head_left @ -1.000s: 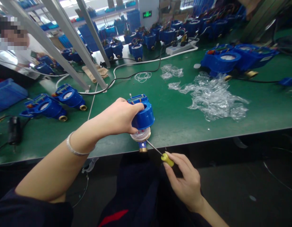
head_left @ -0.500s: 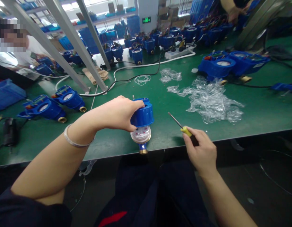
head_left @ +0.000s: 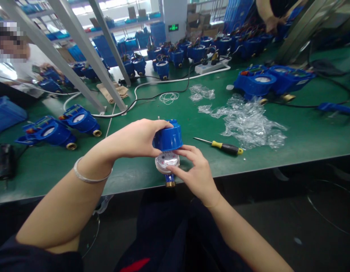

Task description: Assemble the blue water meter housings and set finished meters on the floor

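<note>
My left hand (head_left: 137, 138) grips a blue plastic meter housing (head_left: 171, 139), thumb and fingers around its left side, tilted up over the far part of a water meter (head_left: 164, 161). The meter's round dial has a clear, shiny cover, and its brass threaded end points toward me at the bench edge. My right hand (head_left: 199, 174) holds the dial's right side, with the thumb on the near rim and the fingers at the far rim, just under the housing. To the right, a screwdriver (head_left: 220, 146) with a yellow and black handle lies on the bench.
Crumpled clear plastic bags (head_left: 251, 122) lie on the green bench (head_left: 129, 175). Blue meters (head_left: 81, 117) stand at left, more (head_left: 256, 81) at right. A power strip (head_left: 211, 66), cables and metal posts (head_left: 87, 53) are farther back. Other people work at far left and far right.
My right hand has put the screwdriver down on the bench and moved left to the meter's dial. My left hand still holds the blue housing over the meter.
</note>
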Available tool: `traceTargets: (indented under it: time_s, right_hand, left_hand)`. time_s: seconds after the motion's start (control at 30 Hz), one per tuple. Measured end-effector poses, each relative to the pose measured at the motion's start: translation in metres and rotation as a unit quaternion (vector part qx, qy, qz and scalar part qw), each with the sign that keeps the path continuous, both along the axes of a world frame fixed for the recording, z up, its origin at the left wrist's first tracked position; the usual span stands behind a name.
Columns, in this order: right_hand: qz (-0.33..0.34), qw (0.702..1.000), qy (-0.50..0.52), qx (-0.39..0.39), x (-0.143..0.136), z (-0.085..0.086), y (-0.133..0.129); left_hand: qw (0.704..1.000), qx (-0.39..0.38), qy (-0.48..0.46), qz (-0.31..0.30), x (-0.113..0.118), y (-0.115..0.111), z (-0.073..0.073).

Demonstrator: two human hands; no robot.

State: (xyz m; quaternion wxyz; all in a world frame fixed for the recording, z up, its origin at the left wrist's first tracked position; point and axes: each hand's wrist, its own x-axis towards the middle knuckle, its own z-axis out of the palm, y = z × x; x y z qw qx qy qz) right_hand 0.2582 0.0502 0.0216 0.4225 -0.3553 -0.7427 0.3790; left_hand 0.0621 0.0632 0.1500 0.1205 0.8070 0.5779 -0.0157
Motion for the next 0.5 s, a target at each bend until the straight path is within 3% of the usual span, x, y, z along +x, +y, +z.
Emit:
traceTargets:
  time_s: [0.37,0.5]
  right_hand:
    - [-0.011,0.994,-0.107,0.0,-0.014,0.019,-0.001]
    - [-0.031,0.997,-0.068,-0.027,-0.021,0.013,-0.003]
  left_hand:
    - [1.0,0.001,-0.013,0.008,-0.002,-0.002,-0.001]
    - [1.0,0.006,-0.021,0.006,-0.003,-0.003,-0.003]
